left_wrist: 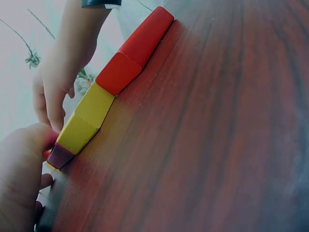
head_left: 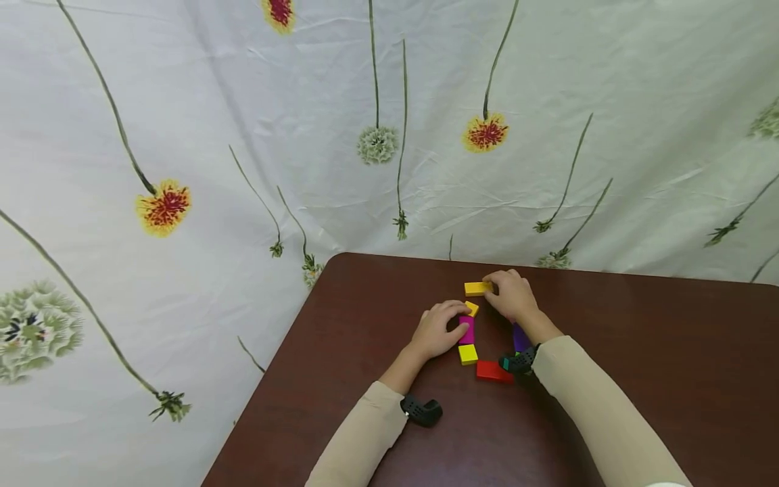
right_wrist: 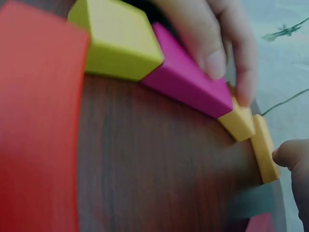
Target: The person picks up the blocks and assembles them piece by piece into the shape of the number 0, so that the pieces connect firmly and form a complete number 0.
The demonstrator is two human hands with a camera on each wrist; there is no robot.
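My left hand (head_left: 435,331) rests over the left side of a ring of coloured blocks. Its thumb lies on a magenta block (right_wrist: 188,79), and a finger touches the small orange block (right_wrist: 239,121) beyond it. At the far side, my right hand (head_left: 512,295) pinches the right end of a longer orange block (head_left: 476,289). That block stands close to the small orange one. A yellow block (head_left: 468,354) adjoins the near end of the magenta block. In the right wrist view, the right hand (right_wrist: 297,162) shows only partly at the edge.
A red block (head_left: 494,371) lies at the ring's near side. The purple block (head_left: 520,338) on the right is partly hidden by the right forearm, with a bit of green beside it. A floral cloth (head_left: 426,169) hangs behind the brown table (head_left: 359,325).
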